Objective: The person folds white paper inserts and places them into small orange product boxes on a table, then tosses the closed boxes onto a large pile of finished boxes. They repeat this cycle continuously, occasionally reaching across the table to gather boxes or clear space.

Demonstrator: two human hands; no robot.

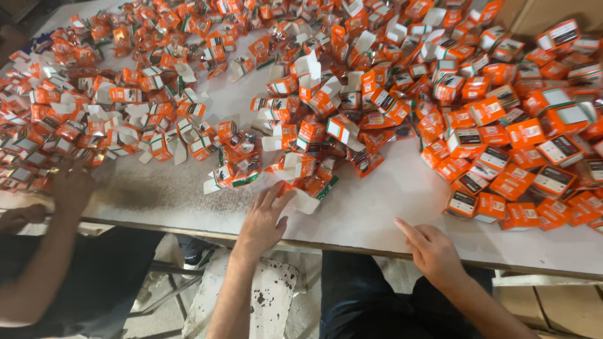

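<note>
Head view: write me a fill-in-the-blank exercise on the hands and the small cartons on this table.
1. The left hand touches a ____ unfolded carton flap.
2. The right hand rests at the table's near edge and holds ____.
3. The closed cartons piled to the right are mostly ____ in colour.
4. A co-worker's hand reaches in from the ____ side.

Missing words: white; nothing; orange; left

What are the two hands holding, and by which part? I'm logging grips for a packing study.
The left hand touches the white flap of an open orange carton; whether it grips it cannot be told. The right hand holds nothing, resting at the table edge.
</note>
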